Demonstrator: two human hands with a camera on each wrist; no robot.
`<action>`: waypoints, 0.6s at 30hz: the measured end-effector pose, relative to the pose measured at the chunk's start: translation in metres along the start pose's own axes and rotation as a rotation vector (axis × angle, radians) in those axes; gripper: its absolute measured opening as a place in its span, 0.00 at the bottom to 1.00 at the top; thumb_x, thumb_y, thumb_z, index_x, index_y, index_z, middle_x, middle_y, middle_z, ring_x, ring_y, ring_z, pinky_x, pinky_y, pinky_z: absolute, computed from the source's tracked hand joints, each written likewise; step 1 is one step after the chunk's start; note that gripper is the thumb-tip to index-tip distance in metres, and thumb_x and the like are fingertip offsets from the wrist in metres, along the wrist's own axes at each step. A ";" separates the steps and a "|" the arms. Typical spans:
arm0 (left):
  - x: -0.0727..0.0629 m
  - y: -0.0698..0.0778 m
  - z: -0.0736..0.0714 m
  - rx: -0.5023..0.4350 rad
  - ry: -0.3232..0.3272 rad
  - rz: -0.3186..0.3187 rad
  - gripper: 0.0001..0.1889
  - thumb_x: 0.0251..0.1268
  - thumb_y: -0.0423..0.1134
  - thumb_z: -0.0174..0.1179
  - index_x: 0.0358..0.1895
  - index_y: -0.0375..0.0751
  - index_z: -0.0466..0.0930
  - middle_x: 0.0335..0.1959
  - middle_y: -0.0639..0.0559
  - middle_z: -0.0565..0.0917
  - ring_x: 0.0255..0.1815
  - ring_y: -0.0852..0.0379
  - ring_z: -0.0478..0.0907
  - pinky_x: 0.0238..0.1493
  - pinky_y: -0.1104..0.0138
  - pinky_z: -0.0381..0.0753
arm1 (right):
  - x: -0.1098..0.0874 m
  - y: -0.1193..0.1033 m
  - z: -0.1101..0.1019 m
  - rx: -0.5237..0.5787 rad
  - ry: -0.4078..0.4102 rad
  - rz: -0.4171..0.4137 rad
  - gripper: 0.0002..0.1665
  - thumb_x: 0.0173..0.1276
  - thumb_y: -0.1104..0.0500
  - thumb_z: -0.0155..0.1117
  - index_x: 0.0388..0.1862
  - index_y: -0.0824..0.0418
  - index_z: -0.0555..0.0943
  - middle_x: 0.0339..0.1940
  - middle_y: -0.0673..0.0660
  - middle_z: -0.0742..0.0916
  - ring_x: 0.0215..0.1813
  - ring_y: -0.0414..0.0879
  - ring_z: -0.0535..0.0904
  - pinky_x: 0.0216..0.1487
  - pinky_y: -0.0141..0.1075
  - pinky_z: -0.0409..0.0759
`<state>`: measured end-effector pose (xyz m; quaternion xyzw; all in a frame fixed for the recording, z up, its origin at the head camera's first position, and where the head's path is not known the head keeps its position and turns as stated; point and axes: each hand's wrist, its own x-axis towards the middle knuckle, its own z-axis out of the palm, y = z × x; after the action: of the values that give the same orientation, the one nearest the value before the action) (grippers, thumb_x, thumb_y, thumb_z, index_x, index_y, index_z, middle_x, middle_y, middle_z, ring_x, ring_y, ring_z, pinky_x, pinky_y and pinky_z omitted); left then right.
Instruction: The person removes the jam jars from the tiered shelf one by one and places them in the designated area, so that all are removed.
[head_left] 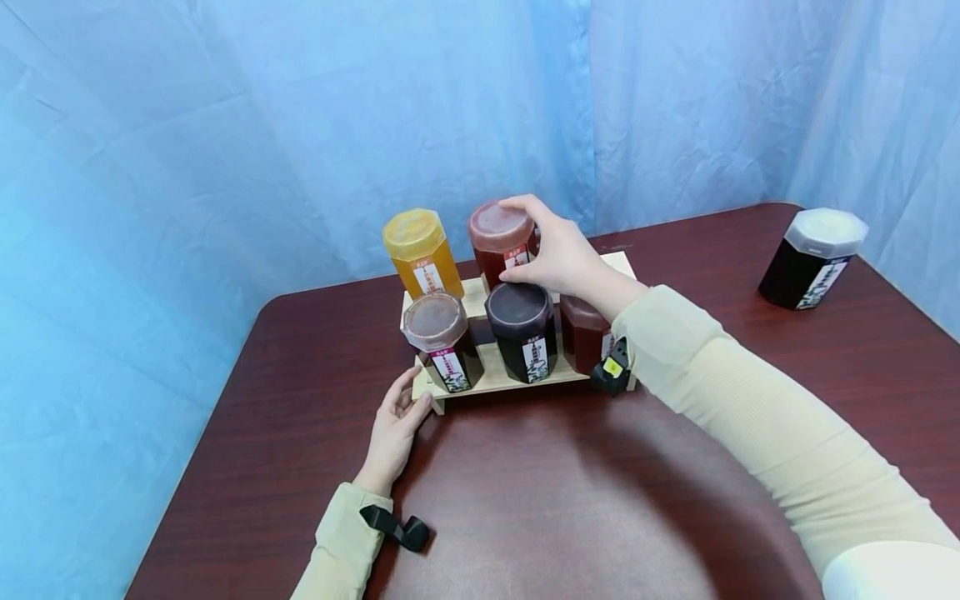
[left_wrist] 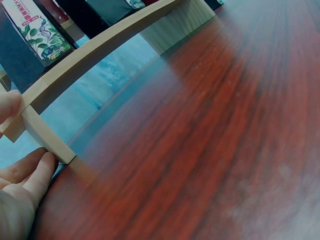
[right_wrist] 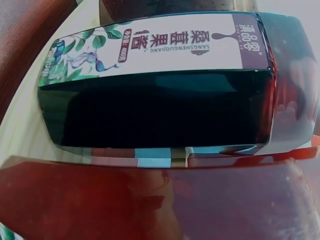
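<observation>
**Cream ribbed-cloth sleeve (head_left: 750, 408) reaches over a pale wooden two-tier rack (head_left: 491, 367) of jars**

Beyond the sleeve, the right hand (head_left: 562, 254) curls thumb and fingers round a faceted red jar with a frosted lid (head_left: 493, 242) in the rack's back row. A near-black jar with a clear lid (head_left: 522, 329) hides its base, so we cannot tell whether it sits flat. The left hand (head_left: 393, 429) pinches the rack's near left corner. A faceted yellow jar (head_left: 422, 250) stands left of the red one.

We judge a knock the likeliest trouble: the right forearm hangs above the front row, its black wrist camera (head_left: 613, 371) close to a dark red jar (head_left: 585, 333), and a low pull back could topple that. The right thumb, near the near-black jar's lid, might nudge it forward. The red jar, gripped high, could slip; should the left hand slacken, a push might slide the rack along the reddish-brown wood-grain table (head_left: 540, 492).
</observation>
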<state>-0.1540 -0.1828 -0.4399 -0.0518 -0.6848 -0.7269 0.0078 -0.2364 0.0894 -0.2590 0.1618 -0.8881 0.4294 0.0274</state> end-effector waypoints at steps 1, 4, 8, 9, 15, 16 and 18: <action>0.000 0.000 0.000 -0.001 -0.001 0.007 0.27 0.67 0.25 0.51 0.68 0.30 0.59 0.47 0.62 0.77 0.43 0.70 0.75 0.47 0.77 0.74 | 0.000 0.000 0.000 0.003 0.004 -0.002 0.50 0.50 0.60 0.76 0.70 0.48 0.59 0.65 0.61 0.74 0.63 0.57 0.71 0.60 0.51 0.71; 0.000 -0.001 0.000 0.004 0.000 0.013 0.26 0.67 0.25 0.51 0.68 0.29 0.58 0.50 0.60 0.76 0.43 0.70 0.75 0.47 0.78 0.74 | -0.001 0.000 0.001 0.009 0.018 -0.009 0.50 0.49 0.61 0.76 0.69 0.49 0.60 0.64 0.61 0.75 0.63 0.56 0.72 0.59 0.50 0.71; 0.000 0.000 0.001 0.002 0.003 -0.006 0.26 0.67 0.25 0.51 0.68 0.31 0.59 0.49 0.57 0.77 0.44 0.69 0.76 0.47 0.77 0.75 | -0.002 -0.001 0.002 0.023 0.036 -0.013 0.49 0.49 0.63 0.75 0.69 0.50 0.61 0.63 0.60 0.75 0.59 0.55 0.75 0.57 0.48 0.73; -0.001 0.001 0.001 0.001 0.004 -0.011 0.26 0.67 0.25 0.51 0.68 0.32 0.59 0.48 0.57 0.77 0.45 0.69 0.76 0.48 0.76 0.75 | -0.002 -0.001 0.002 0.027 0.040 -0.011 0.49 0.49 0.63 0.75 0.69 0.50 0.61 0.63 0.60 0.76 0.56 0.55 0.77 0.56 0.47 0.74; -0.002 0.002 0.000 0.006 0.007 -0.024 0.27 0.67 0.25 0.51 0.69 0.33 0.59 0.46 0.58 0.78 0.45 0.68 0.77 0.48 0.76 0.75 | -0.004 -0.001 0.003 0.025 0.077 0.006 0.48 0.49 0.63 0.75 0.68 0.50 0.62 0.61 0.61 0.77 0.34 0.53 0.79 0.46 0.43 0.74; -0.002 0.002 0.000 0.008 0.009 -0.025 0.27 0.67 0.25 0.51 0.69 0.33 0.59 0.46 0.58 0.78 0.45 0.68 0.77 0.48 0.76 0.75 | -0.004 -0.001 0.004 0.019 0.085 0.005 0.48 0.49 0.63 0.75 0.68 0.50 0.62 0.60 0.61 0.78 0.33 0.52 0.78 0.46 0.43 0.74; -0.003 0.003 -0.001 0.009 0.010 -0.021 0.27 0.67 0.25 0.51 0.69 0.32 0.59 0.46 0.59 0.78 0.45 0.68 0.77 0.48 0.76 0.75 | -0.004 -0.002 0.005 0.019 0.101 0.004 0.48 0.49 0.63 0.74 0.68 0.50 0.62 0.59 0.61 0.79 0.31 0.52 0.76 0.44 0.42 0.73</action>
<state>-0.1513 -0.1839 -0.4376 -0.0408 -0.6883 -0.7242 0.0038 -0.2315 0.0857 -0.2616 0.1383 -0.8818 0.4455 0.0698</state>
